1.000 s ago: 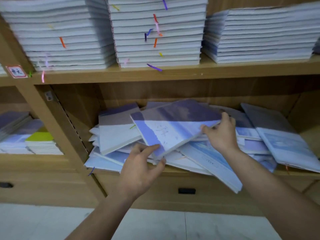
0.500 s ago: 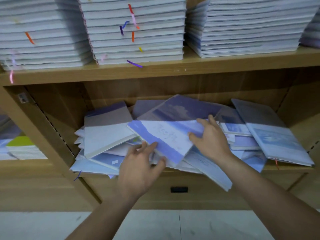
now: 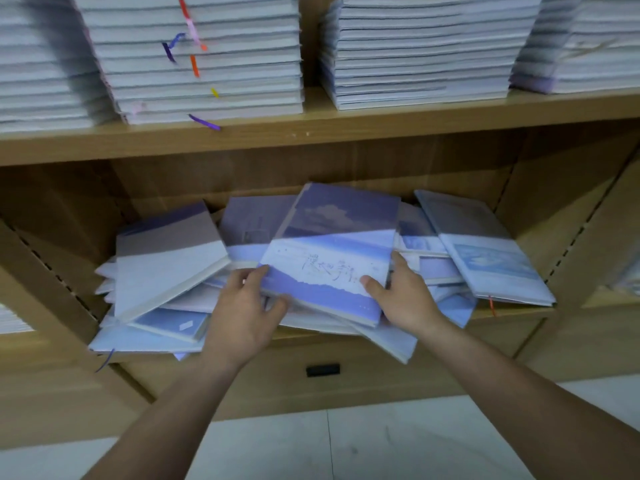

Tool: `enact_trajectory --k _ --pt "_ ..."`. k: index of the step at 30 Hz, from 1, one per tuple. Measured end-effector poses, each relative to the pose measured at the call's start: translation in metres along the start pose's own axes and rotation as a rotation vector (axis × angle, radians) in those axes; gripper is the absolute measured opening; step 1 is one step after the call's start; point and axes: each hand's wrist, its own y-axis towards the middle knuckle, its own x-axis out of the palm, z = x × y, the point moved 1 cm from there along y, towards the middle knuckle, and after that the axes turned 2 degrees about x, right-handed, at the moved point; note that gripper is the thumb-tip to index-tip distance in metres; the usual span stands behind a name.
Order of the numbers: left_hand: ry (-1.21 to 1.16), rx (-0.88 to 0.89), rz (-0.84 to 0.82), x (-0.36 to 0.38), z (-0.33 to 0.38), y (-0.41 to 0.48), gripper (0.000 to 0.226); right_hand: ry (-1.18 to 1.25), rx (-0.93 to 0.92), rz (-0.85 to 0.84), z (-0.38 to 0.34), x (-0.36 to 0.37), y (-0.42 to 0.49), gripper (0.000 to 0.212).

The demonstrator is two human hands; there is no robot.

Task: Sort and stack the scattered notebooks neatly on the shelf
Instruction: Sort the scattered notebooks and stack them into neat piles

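Shelf (image 3: 346,133): the upper board carries tall squared stacks (image 3: 207,64). The lower board carries scattered notebooks (image 3: 166,268), overlapping, several overhanging its front edge. A purple-and-white notebook (image 3: 332,251) tops the pile at mid-board, near the front edge. The left hand (image 3: 242,317) grasps its near left corner. The right hand (image 3: 405,299) grasps its right edge, thumb on the cover.

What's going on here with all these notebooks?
A person is sorting a messy heap of notebooks on the lower shelf. The left hand and right hand each grip a near corner of one purple-and-white notebook on top of the pile. Others lie askew around it, some overhanging the edge. Neat stacks fill the upper shelf.
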Motion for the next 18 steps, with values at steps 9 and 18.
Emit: enact_trajectory --k 9,18 --pt "-0.176 0.089 -0.183 0.028 0.058 -0.017 0.044 0.003 0.100 0.070 0.030 -0.067 -0.003 0.025" --pt "-0.339 0.212 -0.185 0.055 0.115 -0.018 0.049 0.111 -0.166 0.373 0.064 -0.139 -0.014 0.025"
